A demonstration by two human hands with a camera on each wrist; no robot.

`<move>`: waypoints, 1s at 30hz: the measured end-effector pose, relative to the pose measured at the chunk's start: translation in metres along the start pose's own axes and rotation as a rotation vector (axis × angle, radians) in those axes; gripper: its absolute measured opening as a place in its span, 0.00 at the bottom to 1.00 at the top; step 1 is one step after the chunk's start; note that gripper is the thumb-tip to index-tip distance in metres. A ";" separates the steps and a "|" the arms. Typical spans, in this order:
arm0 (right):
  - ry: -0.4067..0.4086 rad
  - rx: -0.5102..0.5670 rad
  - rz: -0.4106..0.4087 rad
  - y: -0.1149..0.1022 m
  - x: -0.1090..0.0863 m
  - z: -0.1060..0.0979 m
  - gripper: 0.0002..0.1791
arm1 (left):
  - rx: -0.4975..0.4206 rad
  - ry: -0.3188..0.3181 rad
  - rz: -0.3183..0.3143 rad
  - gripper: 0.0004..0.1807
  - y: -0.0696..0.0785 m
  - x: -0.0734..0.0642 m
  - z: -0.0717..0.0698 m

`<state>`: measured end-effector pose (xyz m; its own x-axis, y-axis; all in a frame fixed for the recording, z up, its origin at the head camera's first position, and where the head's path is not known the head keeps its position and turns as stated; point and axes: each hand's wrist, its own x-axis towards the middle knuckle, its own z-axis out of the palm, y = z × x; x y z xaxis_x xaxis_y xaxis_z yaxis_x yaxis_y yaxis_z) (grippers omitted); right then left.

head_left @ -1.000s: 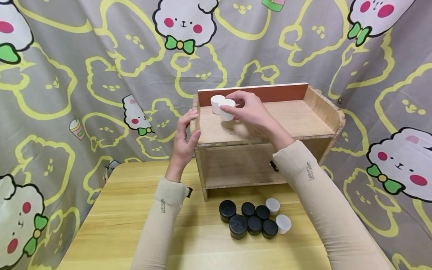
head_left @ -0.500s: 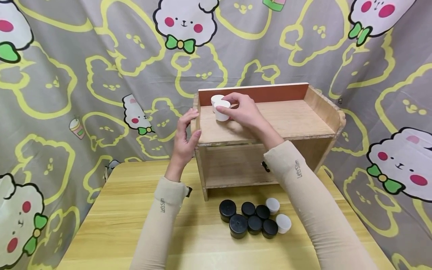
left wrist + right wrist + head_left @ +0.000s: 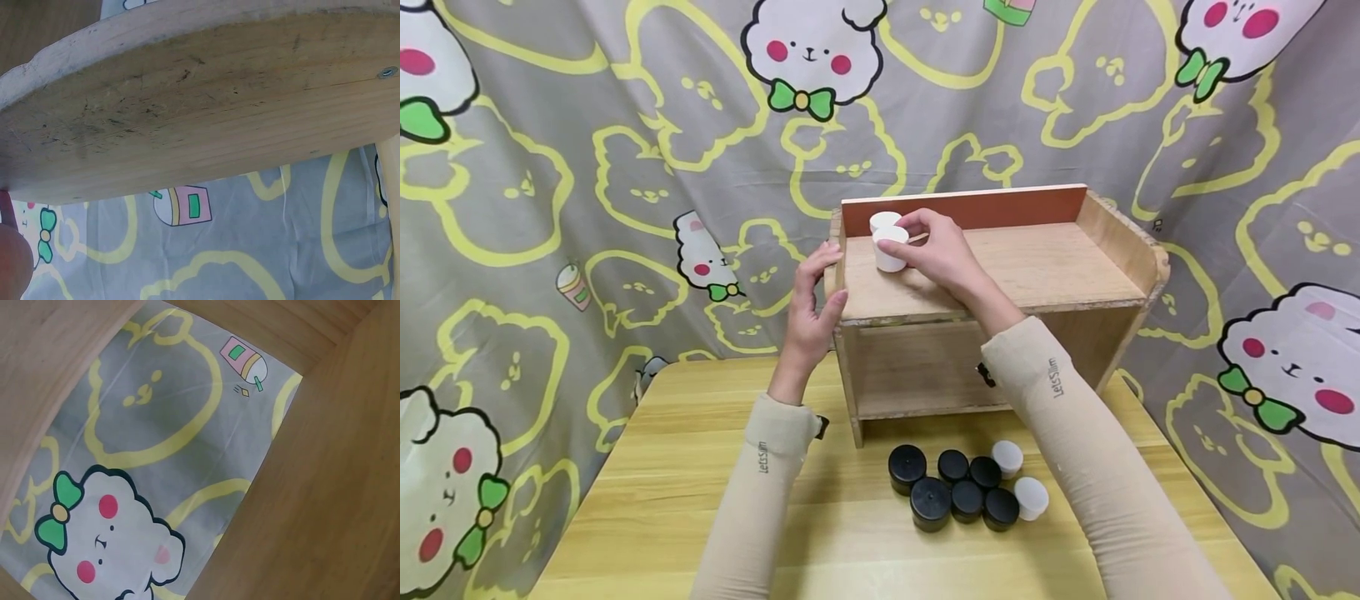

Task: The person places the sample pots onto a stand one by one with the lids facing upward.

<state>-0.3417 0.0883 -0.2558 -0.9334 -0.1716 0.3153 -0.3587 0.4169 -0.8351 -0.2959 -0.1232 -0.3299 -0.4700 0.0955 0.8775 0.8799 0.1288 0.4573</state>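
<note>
A small white tapered tub is pinched between the thumb and fingers of my right hand, at the left end of the wooden shelf unit's top board. Just behind it stands a second white tub, partly hidden by the first. Whether the held tub touches the board, I cannot tell. My left hand rests against the unit's left side panel, thumb toward the front edge and fingers along the outside. One fingertip shows in the left wrist view; the right wrist view shows no hand.
Several black round-lidded jars stand grouped on the yellow wooden table before the unit. Two white tubs stand at their right. A raised back board borders the upper shelf. A patterned curtain hangs behind.
My right hand has carried the white tub leftward and slightly toward the front, ending before the other white tub. The left hand stays against the side panel.
</note>
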 end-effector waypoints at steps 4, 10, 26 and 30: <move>0.006 -0.008 -0.014 0.002 0.000 0.001 0.26 | 0.006 -0.003 0.000 0.24 0.001 0.001 0.000; 0.014 -0.023 -0.019 0.004 0.001 0.001 0.25 | 0.008 -0.005 -0.004 0.24 0.002 0.001 0.001; 0.044 -0.010 -0.042 0.007 0.000 0.005 0.25 | 0.001 -0.002 -0.012 0.24 0.002 0.001 0.000; 0.047 -0.005 -0.041 0.008 0.000 0.005 0.25 | 0.002 -0.003 -0.017 0.24 0.002 0.000 0.000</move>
<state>-0.3444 0.0870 -0.2645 -0.9173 -0.1462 0.3703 -0.3967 0.4145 -0.8191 -0.2938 -0.1232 -0.3286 -0.4852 0.0962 0.8691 0.8716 0.1324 0.4719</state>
